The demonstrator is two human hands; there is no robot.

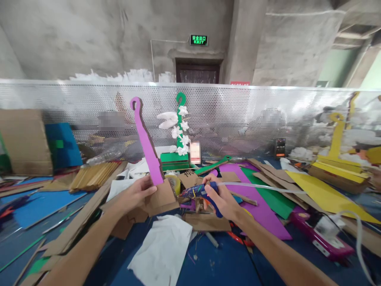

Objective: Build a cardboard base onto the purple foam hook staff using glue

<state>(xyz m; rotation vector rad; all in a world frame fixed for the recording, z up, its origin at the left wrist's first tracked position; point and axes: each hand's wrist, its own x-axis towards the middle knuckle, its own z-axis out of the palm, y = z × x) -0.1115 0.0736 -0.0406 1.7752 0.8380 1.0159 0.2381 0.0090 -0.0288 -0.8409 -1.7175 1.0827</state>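
My left hand [142,193] is closed around the foot of a purple cardboard hook piece [145,147], which leans a little to the left with its curl at the top. A brown cardboard piece [165,195] sits at its lower end, under my thumb. In my right hand [222,201] is a blue hot glue gun [214,198], its fingers wrapped round the handle. The gun's nozzle points left, close to the brown cardboard, and a long clear glue stick [258,185] sticks out of its back. Whether the nozzle touches the cardboard, I cannot tell.
Behind stands a green hook stand [174,159] with white flowers, before a perforated metal screen [226,115]. A yellow stand [336,139] is at right, near a pink power strip [323,234]. White paper [162,250] lies in front. Coloured sheets and cardboard scraps cover much of the table.
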